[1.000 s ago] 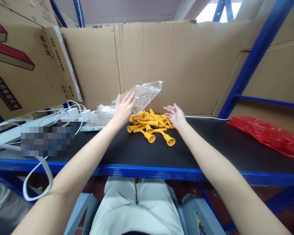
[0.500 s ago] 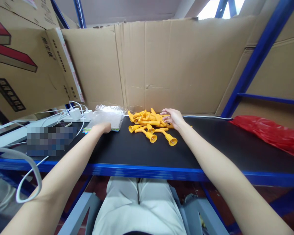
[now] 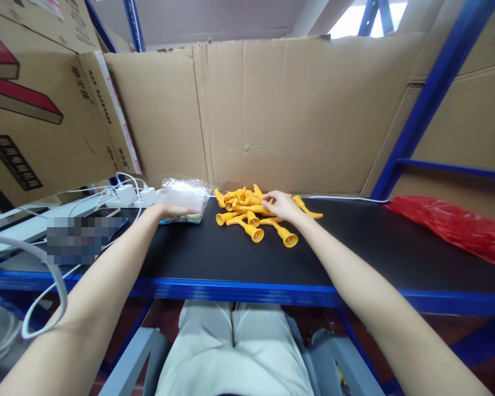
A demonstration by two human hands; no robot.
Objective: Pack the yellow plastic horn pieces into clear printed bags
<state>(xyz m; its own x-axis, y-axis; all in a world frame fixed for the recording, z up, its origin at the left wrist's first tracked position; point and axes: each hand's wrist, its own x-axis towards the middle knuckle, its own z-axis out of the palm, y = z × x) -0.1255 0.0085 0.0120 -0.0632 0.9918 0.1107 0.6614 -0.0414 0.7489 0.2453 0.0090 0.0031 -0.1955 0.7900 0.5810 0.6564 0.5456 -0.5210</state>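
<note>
Left grip: left hand (image 3: 174,210) lies flat, fingers open, on the clear plastic bags (image 3: 184,197).
Right grip: right hand (image 3: 281,204) rests loosely open on the yellow toy pile (image 3: 251,211); holds nothing clearly.
Between hands: black tabletop (image 3: 231,247).
Far right: red bag (image 3: 449,226).

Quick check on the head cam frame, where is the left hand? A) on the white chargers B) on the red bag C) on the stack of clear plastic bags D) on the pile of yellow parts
C: the left hand lies on the stack of clear plastic bags, while the right hand reaches into the pile of yellow parts beside it.
</note>
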